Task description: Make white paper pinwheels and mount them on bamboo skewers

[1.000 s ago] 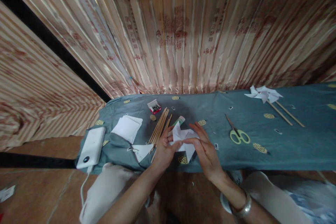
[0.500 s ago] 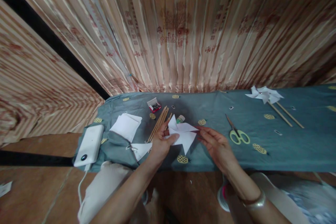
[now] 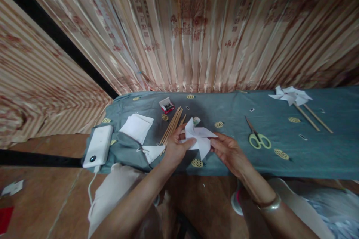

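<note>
A white paper pinwheel (image 3: pixel 200 137) is held up over the near side of the cloth-covered table. My left hand (image 3: pixel 177 145) grips it from the left, thumb pressed on the paper near its middle. On the other side, my right hand (image 3: pixel 228 151) pinches the right-hand blades with its fingertips. Wooden sticks (image 3: pixel 171 125) lie in a bundle just behind my left hand. Partly hidden behind the pinwheel is a small green and white object (image 3: pixel 196 121). A small red and white box (image 3: pixel 166 105) of dark pins stands open beyond the sticks.
White paper sheets (image 3: pixel 137 127) are stacked at the left, near a loose white paper piece (image 3: pixel 152 153). A white power bank (image 3: pixel 98 145) with a cable sits at the left end. Scissors (image 3: pixel 259 140) with light green handles lie right. Pinwheels on sticks (image 3: pixel 291 95) rest farther right.
My right hand has shifted in against the pinwheel's right side, its fingers now closer to the lower right blade. The view has tilted down slightly.
</note>
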